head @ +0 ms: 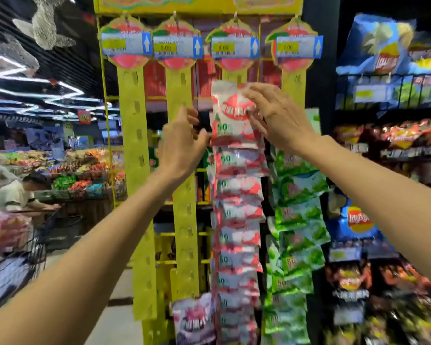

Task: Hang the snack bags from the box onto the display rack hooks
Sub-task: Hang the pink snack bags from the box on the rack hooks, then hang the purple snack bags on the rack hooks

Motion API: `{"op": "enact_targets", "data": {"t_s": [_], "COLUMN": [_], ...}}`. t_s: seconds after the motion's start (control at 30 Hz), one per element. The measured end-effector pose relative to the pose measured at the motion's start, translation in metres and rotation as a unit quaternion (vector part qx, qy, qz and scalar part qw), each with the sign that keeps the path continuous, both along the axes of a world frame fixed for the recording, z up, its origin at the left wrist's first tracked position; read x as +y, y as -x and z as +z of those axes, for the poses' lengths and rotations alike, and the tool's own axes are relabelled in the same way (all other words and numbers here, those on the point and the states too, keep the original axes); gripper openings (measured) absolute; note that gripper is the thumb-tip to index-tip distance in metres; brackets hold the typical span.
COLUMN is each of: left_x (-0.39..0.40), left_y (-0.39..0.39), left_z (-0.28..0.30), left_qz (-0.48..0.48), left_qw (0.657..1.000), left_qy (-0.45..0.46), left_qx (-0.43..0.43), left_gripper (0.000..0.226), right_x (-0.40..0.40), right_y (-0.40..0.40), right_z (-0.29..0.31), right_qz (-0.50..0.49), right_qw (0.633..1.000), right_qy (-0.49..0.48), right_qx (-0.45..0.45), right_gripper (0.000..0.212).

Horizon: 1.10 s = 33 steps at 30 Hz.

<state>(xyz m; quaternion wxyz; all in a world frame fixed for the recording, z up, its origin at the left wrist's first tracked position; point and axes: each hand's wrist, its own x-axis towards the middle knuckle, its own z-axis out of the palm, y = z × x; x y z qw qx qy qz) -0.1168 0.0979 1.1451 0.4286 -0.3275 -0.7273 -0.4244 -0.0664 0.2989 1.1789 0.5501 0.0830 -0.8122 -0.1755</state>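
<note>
1. Right hand up at the third yellow strip, fingers curled round the top right corner of the red-and-white snack bag, pinching it.
2. Left hand just left of the same bag, fingers loosely curled toward its left edge. Can't tell if it actually grips the bag or only touches it.
3. That bag sits at the top of the red-and-white column, which runs down the third strip to the near bottom of the rack, bags overlapping.
4. Right of it, a column of green bags hangs on the fourth strip, starting lower down; top of that strip is bare.
5. First strip and second strip on the left: hook tabs bare, except one dark purple bag near the bottom of the second.
6. Display rack is yellow, four strips, each topped by a price tag with a white arrow.
7. Far right: dark wire shelves holding blue chip bags up top, orange and dark bags on lower tiers.
8. Far left: produce or candy bins, a person in a light shirt leaning over a cart. Blurry there.
</note>
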Motion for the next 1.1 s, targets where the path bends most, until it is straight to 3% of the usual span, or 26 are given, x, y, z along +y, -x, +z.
{"op": "enact_targets", "data": {"t_s": [0.17,0.37,0.7,0.93,1.1], "left_x": [-0.03,-0.055,-0.075,-0.097,-0.116], "left_y": [0.013,0.019,0.001,-0.02,-0.045], "left_z": [-0.063,-0.181,-0.436,-0.658,-0.822], "left_qz": [0.119,0.136,0.073,0.032,-0.001], "left_qw": [0.961,0.93,0.917,0.892,0.863], "left_qy": [0.169,0.284,0.391,0.435,0.462], "left_qx": [0.184,0.192,0.036,-0.118,-0.207], "left_gripper": [0.042,0.043,0.037,0.037,0.04], "right_x": [-0.002,-0.005,-0.018,-0.028,-0.043], "right_y": [-0.02,-0.047,-0.079,-0.095,-0.113], "right_z": [-0.081,-0.212,-0.463,-0.682,-0.853], "right_qz": [0.003,-0.007,-0.055,-0.105,-0.113], "right_qw": [0.999,0.997,0.952,0.859,0.793], "right_qy": [0.035,0.063,0.178,0.299,0.357], "right_qx": [-0.007,-0.045,-0.241,-0.403,-0.481], "right_gripper": [0.04,0.039,0.042,0.051,0.037]}}
